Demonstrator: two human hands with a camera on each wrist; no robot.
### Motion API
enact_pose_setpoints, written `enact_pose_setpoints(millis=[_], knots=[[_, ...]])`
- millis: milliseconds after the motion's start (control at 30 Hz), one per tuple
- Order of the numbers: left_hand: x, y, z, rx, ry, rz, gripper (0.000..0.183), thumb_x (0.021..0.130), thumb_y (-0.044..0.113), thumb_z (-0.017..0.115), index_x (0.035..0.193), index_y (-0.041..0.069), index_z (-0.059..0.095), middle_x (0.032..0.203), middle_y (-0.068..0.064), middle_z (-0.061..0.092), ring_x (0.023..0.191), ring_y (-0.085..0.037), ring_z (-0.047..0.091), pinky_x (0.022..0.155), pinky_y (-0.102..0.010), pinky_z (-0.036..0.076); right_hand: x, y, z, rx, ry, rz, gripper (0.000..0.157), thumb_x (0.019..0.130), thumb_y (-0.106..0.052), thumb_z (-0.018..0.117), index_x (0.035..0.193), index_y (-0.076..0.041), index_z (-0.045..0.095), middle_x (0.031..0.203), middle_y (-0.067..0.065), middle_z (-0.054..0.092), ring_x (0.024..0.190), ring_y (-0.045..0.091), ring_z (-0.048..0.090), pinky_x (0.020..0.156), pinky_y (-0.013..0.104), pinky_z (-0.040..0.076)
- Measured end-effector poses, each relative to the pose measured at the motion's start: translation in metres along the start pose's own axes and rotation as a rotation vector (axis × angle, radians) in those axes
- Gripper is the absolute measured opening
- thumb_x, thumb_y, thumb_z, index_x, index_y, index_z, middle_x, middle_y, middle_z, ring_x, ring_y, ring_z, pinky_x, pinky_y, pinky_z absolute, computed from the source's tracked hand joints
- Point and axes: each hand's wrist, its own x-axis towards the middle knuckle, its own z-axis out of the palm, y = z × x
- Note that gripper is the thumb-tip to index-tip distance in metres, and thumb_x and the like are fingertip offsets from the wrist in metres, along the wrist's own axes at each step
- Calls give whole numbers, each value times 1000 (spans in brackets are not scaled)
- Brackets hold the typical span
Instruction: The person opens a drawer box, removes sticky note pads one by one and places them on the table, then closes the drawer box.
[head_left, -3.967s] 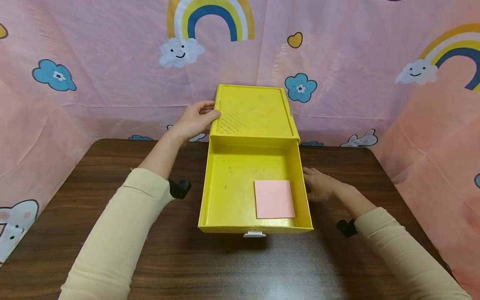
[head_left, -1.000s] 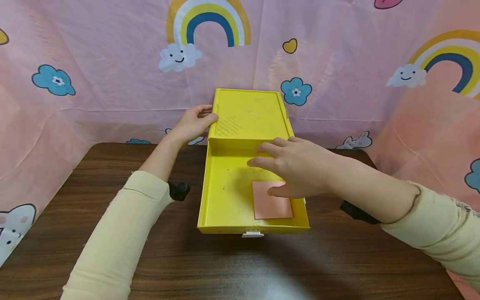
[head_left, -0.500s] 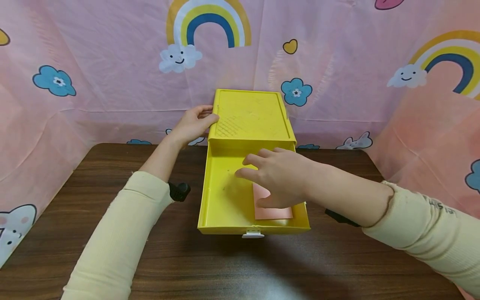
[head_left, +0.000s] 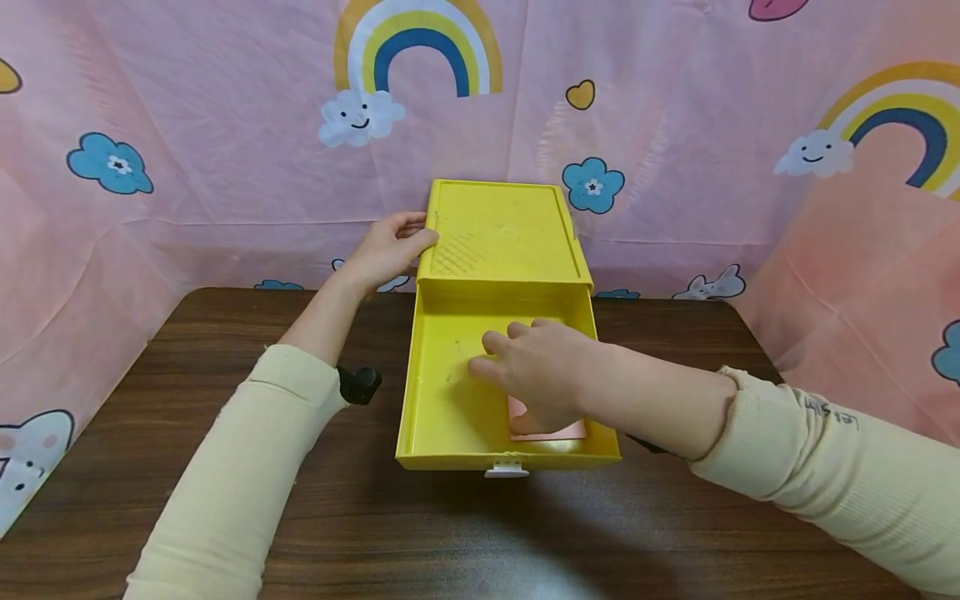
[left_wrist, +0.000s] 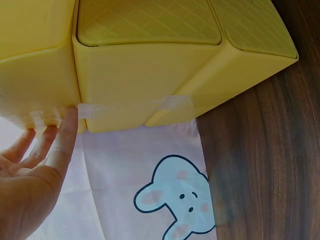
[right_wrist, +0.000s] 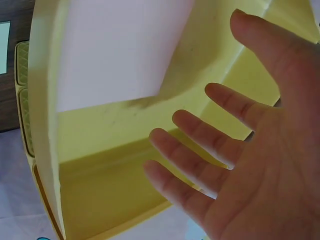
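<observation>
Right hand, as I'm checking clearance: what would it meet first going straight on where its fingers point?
Probably the yellow drawer's left wall, or its floor if angled lower; depth is unclear.

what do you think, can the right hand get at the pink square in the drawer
Most likely yes: the right hand is over the open drawer, in line with the pink square, and nothing visible lies on top of it or covers that part of the drawer.
</observation>
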Motion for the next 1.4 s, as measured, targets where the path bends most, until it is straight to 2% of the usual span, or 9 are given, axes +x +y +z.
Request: enact_pose_setpoints(millis=[133, 367, 600, 833, 1133, 1400], knots=[[-1, 0, 0, -10, -7, 4, 60, 91, 32, 52, 143, 10, 31, 137, -10, 43, 113, -23, 53, 80, -34, 54, 2, -3, 2, -4, -29, 8, 65, 78, -51, 64, 129, -16, 41, 118, 7, 50, 95, 25, 53, 84, 37, 48], [-1, 0, 0, -1, -10, -2, 61, 91, 33, 51, 144, 11, 30, 138, -9, 42, 113, -24, 54, 82, -36, 53, 3, -9, 7, -51, -41, 22, 65, 78, -53, 63, 126, -16, 39, 116, 8, 49, 92, 24, 53, 78, 33, 49], [-1, 1, 0, -1, -7, -2, 61, 91, 33, 52, 144, 11, 30, 138, -9, 42, 114, -23, 53, 83, -36, 53, 3, -11, 13, -33, -37, 58, 61, 78, -50, 65, 123, -16, 40, 116, 8, 47, 90, 25, 53, 74, 32, 51], [-1, 0, 0, 4, -3, -5, 61, 91, 34, 52, 144, 11, 31, 139, -9, 42, 115, -23, 52, 84, -37, 53, 3, -13, 20, -40, 12, 81, 59, 77, -46, 66, 120, -15, 39, 120, 8, 43, 87, 25, 54, 67, 31, 52], [-1, 0, 0, 4, -3, -12, 61, 91, 34, 52, 144, 12, 30, 140, -8, 41, 116, -23, 51, 85, -38, 52, 4, -16, 25, -62, 34, 102, 57, 77, -43, 66, 120, -17, 39, 120, 8, 41, 91, 25, 53, 69, 32, 51], [-1, 0, 0, 9, 2, -14, 62, 91, 34, 52, 144, 11, 30, 140, -8, 41, 117, -23, 51, 86, -38, 52, 4, -19, 32, -103, 117, 112, 55, 75, -41, 69, 115, -17, 40, 110, 6, 43, 81, 23, 53, 58, 28, 50]])
